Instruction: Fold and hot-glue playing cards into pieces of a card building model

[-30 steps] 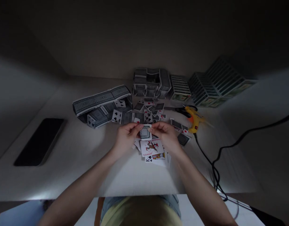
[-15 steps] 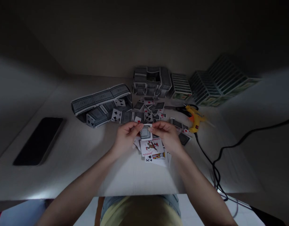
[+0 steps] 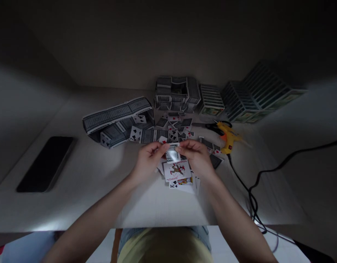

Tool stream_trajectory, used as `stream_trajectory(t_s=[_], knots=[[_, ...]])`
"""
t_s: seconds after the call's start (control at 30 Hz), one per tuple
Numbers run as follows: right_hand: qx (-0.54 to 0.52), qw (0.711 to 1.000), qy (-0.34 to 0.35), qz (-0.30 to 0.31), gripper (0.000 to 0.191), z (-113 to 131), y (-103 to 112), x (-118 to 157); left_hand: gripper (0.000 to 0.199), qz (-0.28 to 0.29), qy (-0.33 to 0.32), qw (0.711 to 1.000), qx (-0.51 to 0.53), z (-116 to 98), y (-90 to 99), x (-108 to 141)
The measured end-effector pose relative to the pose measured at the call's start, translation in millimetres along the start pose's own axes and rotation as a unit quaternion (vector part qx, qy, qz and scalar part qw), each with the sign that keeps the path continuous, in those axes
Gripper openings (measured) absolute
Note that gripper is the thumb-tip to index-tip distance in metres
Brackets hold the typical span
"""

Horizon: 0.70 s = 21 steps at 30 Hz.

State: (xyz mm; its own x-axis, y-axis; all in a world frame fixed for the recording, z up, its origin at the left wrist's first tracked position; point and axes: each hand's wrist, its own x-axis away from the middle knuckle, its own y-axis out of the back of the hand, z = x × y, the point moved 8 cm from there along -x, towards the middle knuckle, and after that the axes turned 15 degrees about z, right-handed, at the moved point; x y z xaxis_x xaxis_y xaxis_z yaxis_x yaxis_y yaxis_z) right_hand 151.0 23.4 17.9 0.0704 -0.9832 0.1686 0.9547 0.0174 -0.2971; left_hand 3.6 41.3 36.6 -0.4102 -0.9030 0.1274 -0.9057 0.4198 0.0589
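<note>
Between my two hands is a playing card (image 3: 172, 155), its patterned back toward me and a bright glare across it. My left hand (image 3: 148, 159) pinches its left edge, and my right hand (image 3: 197, 157) pinches the right one. Just below the held card lie a joker card (image 3: 177, 170) and a king of spades (image 3: 182, 181), face up on a small pile. Beyond my fingers, loose cards (image 3: 172, 133) are scattered face up and face down. A long structure made of cards (image 3: 117, 114) stands to the left of them.
At the back stand a boxy card structure (image 3: 176, 94) and ribbed card stacks (image 3: 212, 99). A yellow glue gun (image 3: 228, 138) rests at right beside black-handled scissors (image 3: 212, 128), its black cable (image 3: 289, 157) trailing right. A dark phone (image 3: 45, 164) lies at left.
The held card has shifted slightly right and tilted, so it now catches a bright glare. Both hands keep their pinch and have moved slightly right with it.
</note>
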Motion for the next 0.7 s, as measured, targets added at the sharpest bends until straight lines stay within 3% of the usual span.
stream_trajectory(t_s=[0.13,0.47,0.7], knots=[[0.006,1.000,0.020,-0.019,0.023,2.7,3.9,0.0,0.030,0.024,0.009,1.000,-0.006,2.5,-4.9,-1.5],[0.022,0.999,0.036,-0.023,0.023,4.7,4.0,0.3,0.025,0.008,-0.011,1.000,-0.025,-0.9,-3.0,1.4],[0.026,0.998,0.051,-0.034,0.024,8.7,7.5,-0.1,0.032,0.076,0.007,0.997,-0.027,0.6,-11.2,-1.9]])
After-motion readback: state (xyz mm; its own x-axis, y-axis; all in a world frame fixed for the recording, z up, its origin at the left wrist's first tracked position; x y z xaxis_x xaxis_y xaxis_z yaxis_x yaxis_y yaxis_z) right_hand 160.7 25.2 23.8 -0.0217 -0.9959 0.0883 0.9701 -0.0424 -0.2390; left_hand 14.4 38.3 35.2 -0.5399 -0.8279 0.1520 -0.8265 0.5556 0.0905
